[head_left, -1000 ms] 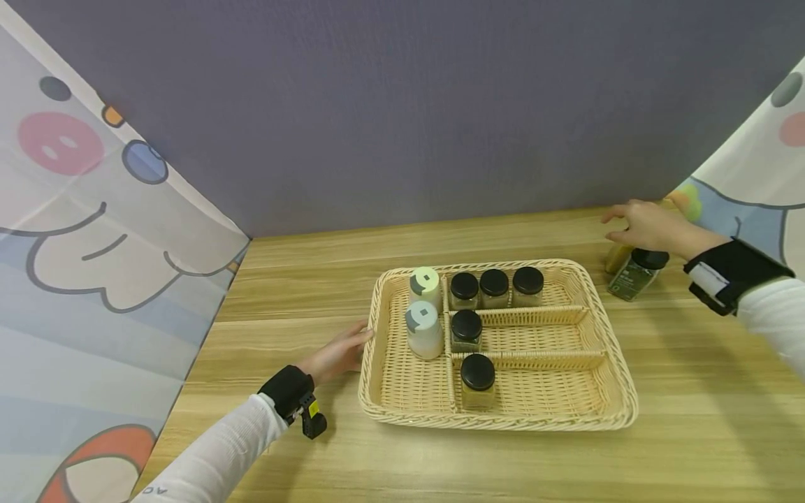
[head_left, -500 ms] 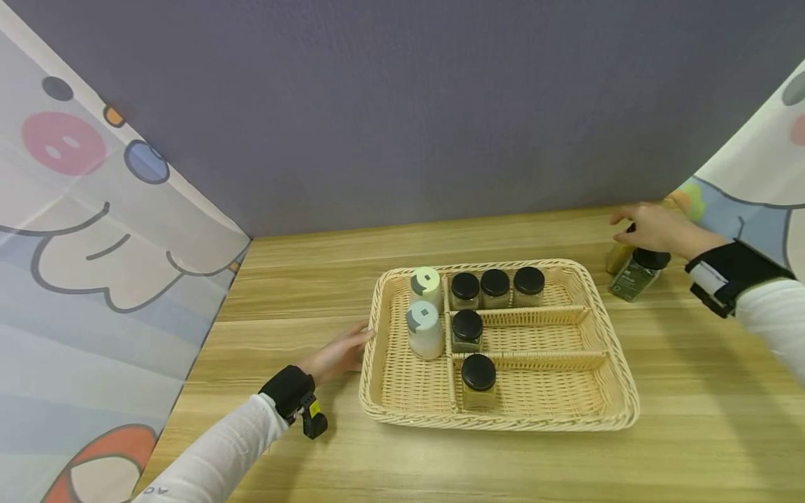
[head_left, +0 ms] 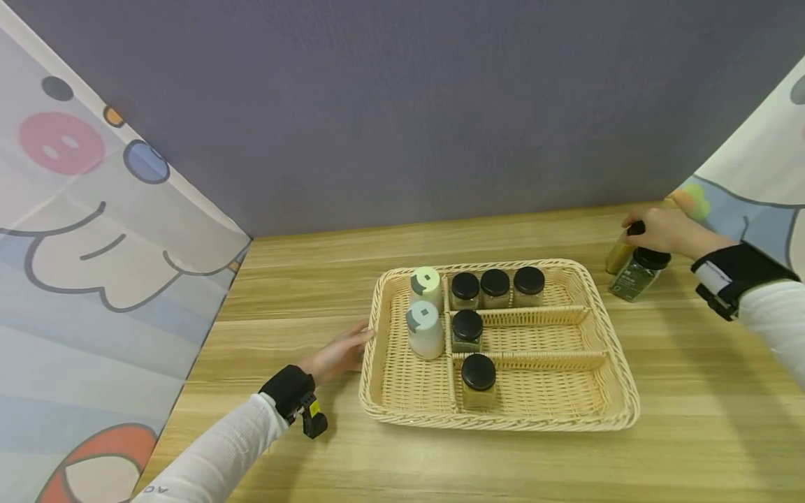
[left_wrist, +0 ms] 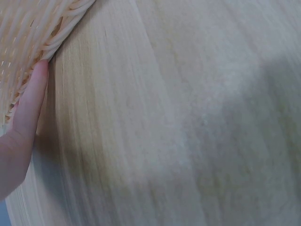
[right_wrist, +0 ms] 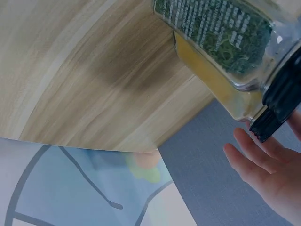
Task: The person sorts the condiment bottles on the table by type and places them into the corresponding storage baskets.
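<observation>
In the head view, my left hand (head_left: 337,355) rests its straight fingers against the outer left side of a divided wicker basket (head_left: 503,421). The left wrist view shows a straight finger (left_wrist: 34,96) along the woven wall (left_wrist: 28,37). At the far right, my right hand (head_left: 663,230) pinches the black lid of a spice jar with yellow contents (head_left: 617,257), which stands on the table. In front of that jar is a jar of green dried herbs (head_left: 633,281), labelled and black-lidded. The right wrist view shows the fingers (right_wrist: 249,162) at the yellow jar's lid; the thumb is hidden there.
Inside the basket, two white-capped containers (head_left: 425,332) stand in the left compartment. Several black-lidded jars (head_left: 478,381) fill the left parts of three right-hand compartments. A grey wall (head_left: 402,126) borders the wooden table (head_left: 302,279) at the back, with printed cartoon sheets (head_left: 94,279) at both sides.
My right hand has moved slightly right and down, its fingers closing round the yellow jar's lid. My left hand and the basket have stayed put.
</observation>
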`<state>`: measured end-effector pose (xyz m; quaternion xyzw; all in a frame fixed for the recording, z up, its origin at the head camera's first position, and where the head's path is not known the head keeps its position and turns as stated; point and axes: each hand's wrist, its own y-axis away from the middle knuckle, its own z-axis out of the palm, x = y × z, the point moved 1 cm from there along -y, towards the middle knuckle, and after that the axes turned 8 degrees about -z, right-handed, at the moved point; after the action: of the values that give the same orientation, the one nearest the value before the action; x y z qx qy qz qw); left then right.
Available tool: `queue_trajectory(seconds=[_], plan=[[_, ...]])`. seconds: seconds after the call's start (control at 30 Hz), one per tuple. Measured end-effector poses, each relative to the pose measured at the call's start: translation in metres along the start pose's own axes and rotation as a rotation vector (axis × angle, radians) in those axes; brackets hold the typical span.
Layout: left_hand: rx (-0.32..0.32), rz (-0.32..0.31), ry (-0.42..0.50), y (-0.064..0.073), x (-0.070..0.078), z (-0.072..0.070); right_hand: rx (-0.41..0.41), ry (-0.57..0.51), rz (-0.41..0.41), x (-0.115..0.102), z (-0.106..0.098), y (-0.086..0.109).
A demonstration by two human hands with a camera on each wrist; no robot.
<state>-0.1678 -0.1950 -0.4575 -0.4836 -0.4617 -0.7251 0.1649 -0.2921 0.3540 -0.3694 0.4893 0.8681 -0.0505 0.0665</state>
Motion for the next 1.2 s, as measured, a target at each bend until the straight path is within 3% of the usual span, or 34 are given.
queue_trajectory(seconds=[0.73,1.2], plan=[[0.003,-0.001,0.004,0.0004,-0.0006,-0.0008,0.0,-0.033,-0.036,-0.0009,-0.003,-0.0022],[-0.001,-0.001,0.011,0.0001,-0.0004,-0.0002,-0.011,0.004,-0.059,-0.0025,-0.0042,-0.0037]])
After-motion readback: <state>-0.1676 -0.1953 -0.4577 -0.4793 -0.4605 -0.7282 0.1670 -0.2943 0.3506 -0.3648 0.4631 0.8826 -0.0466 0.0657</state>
